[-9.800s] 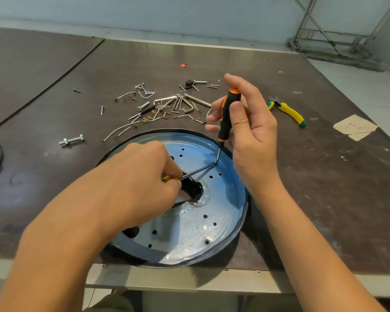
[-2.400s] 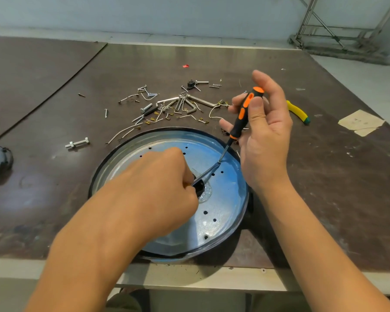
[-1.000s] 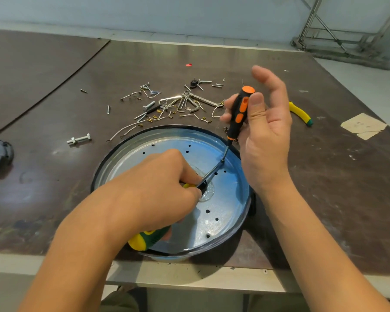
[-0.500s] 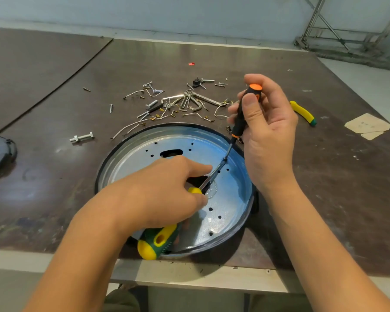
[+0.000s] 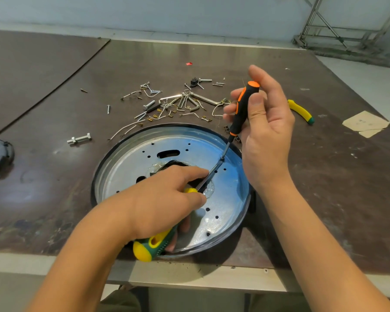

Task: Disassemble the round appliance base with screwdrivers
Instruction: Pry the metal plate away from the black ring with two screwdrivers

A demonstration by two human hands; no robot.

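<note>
Over the round base (image 5: 131, 167) at the table's near edge, left hand (image 5: 164, 199) gripping the yellow-green screwdriver (image 5: 152, 244), shaft aimed far-right, right hand (image 5: 263, 131) pinching the near-upright orange-black screwdriver (image 5: 241, 109), tips meeting.

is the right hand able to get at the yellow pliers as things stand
Probably yes for reach: nothing lies between the right hand and the yellow pliers beside it. But it grips the orange screwdriver, so it must let go first.
</note>
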